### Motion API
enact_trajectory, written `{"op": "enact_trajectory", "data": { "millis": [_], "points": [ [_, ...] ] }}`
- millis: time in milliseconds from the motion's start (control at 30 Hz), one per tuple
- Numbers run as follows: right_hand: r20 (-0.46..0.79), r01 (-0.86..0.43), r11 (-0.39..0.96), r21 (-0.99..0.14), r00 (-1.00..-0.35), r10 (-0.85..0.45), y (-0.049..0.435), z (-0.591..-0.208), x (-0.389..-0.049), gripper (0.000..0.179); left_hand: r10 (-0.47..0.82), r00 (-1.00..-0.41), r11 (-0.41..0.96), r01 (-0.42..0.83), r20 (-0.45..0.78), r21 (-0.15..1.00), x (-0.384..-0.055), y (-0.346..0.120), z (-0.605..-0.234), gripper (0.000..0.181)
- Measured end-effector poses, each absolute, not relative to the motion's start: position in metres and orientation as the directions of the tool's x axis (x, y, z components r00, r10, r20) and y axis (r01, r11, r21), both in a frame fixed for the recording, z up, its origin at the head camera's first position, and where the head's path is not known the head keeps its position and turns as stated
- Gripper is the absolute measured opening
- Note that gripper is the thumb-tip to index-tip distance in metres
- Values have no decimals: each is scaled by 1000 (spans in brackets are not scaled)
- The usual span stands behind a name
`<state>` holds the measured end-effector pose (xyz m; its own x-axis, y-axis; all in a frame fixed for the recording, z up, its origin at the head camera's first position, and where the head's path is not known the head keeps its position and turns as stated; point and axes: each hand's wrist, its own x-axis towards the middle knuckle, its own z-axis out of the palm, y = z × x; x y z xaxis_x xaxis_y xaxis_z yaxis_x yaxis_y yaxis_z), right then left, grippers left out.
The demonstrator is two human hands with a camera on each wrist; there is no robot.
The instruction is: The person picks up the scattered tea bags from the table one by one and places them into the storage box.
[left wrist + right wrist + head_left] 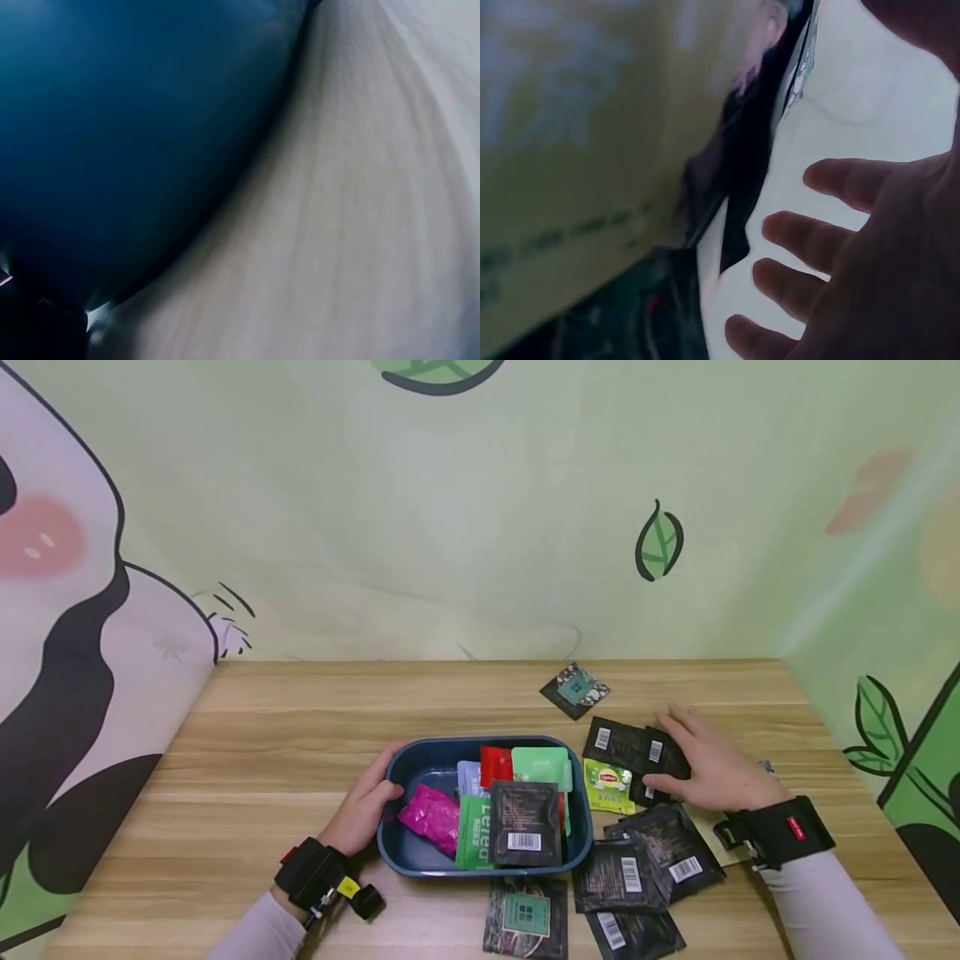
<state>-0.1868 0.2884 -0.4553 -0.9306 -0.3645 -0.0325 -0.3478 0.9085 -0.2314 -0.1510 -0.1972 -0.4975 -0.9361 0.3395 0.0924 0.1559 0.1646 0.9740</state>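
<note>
My left hand [360,810] grips the left end of a dark blue plastic tub [431,768], thumb over the rim. In the left wrist view the tub's wall fills the upper left, and the hand's fingers are not visible. Inside the tub lie a magenta packet [431,820], a black sachet [525,814], and green, red and pale blue packets. My right hand [716,768] reaches over black sachets [618,742] to the tub's right, fingers extended. The right wrist view shows its fingers [810,240] apart with nothing between them. A yellow-green Lipton tea bag packet [606,787] lies beside those sachets.
More black sachets [667,847] overlap in front of the right hand. One patterned sachet [576,690] lies at the back of the wooden table [300,727]; another [527,918] is in front of the tub. A pale packet [723,835] lies partly under the right wrist.
</note>
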Motion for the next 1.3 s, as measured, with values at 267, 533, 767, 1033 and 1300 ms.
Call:
{"op": "enact_trajectory", "data": {
  "millis": [267, 533, 767, 1033, 1300],
  "points": [
    [-79, -305, 919, -250, -940, -333, 294, -458, -189, 98, 343, -936, 174, 153, 86, 973, -152, -197, -497, 59],
    [-53, -312, 923, -227, -942, -331, 295, -456, -192, 82, 339, -937, 184, 147, 78, 972, -152, -197, -497, 58],
    [24, -266, 946, -187, -964, -266, 293, -454, -192, 66, 351, -931, 168, 171, 103, 971, -153, -197, -497, 58],
    [113, -233, 960, -155, -970, -217, 296, -450, -190, 61, 354, -929, 170, 178, 109, 969, -153, -198, -498, 58],
    [-52, -221, 960, -174, -971, -233, 297, -450, -188, 76, 350, -932, 180, 166, 95, 970, -151, -198, -498, 58]
  ]
}}
